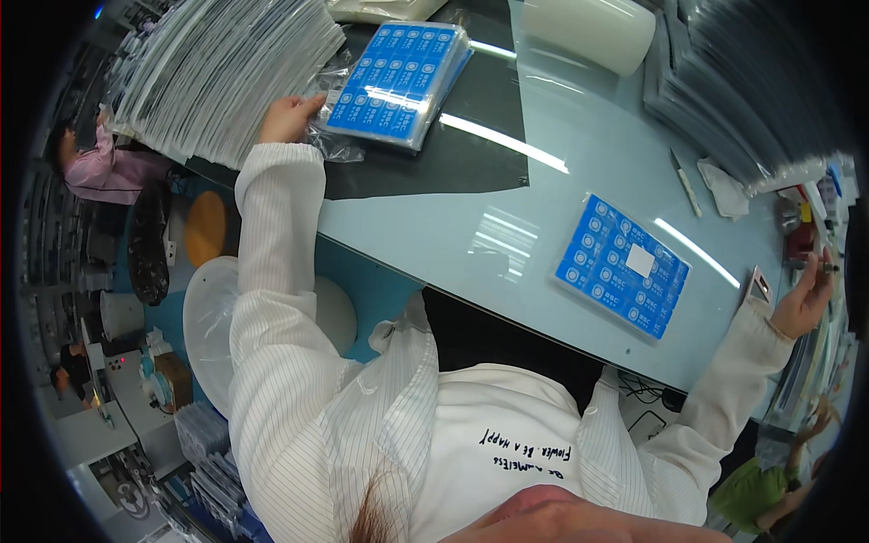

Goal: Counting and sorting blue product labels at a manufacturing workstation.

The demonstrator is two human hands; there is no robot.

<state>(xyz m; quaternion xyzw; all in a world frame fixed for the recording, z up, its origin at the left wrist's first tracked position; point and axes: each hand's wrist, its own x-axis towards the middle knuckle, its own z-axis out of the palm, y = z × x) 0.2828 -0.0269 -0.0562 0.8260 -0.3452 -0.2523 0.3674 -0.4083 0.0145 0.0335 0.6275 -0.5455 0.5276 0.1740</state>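
My left hand is at the near left corner of a stack of blue-printed sheets. Its fingers are closed on a crumpled clear plastic bag beside that stack. Out at the far right, my right hand is raised by the table's edge. Its fingers are bent round a small dark thing, too small to name. Between the hands, nearer my right, a flat blue-printed pack lies on the table with a white square label on top.
A tall pile of clear plastic sleeves stands at left, another at back right. A white roll lies at the back. A pen-like cutter and white crumpled paper lie right. Other people sit at both sides.
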